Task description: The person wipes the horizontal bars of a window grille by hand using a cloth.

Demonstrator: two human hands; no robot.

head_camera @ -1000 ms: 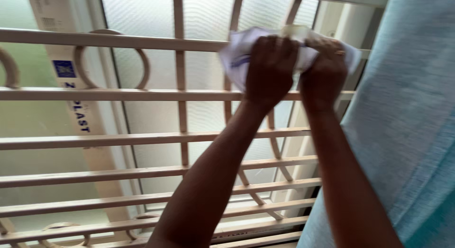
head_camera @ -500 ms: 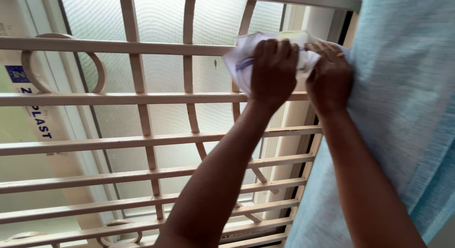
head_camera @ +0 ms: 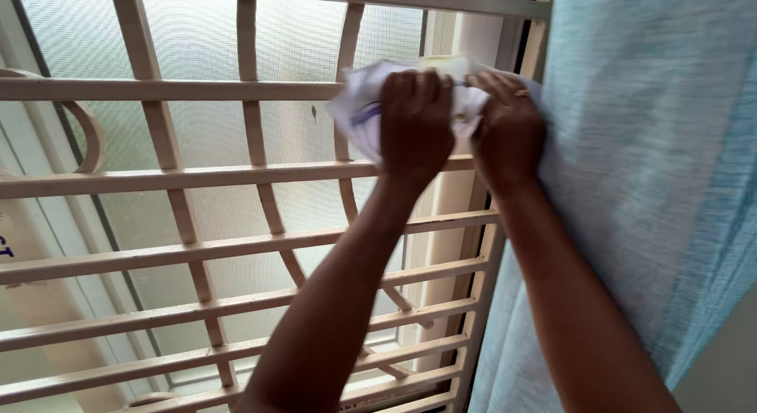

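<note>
Both the left hand (head_camera: 415,125) and right hand (head_camera: 509,129) had fingers clamped on a crumpled white cloth (head_camera: 364,105) against the cream metal window grille (head_camera: 173,176)'s upper bar; lower bars seemingly remained unwiped.

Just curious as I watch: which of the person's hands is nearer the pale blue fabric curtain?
Right. The right hand grips the crumpled white cloth beside the pale blue fabric curtain; the left hand is farther left.

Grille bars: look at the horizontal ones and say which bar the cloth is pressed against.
The topmost full-width bar; both hands, left hand and right hand, hold the white cloth on it. The lower bars are bare.
</note>
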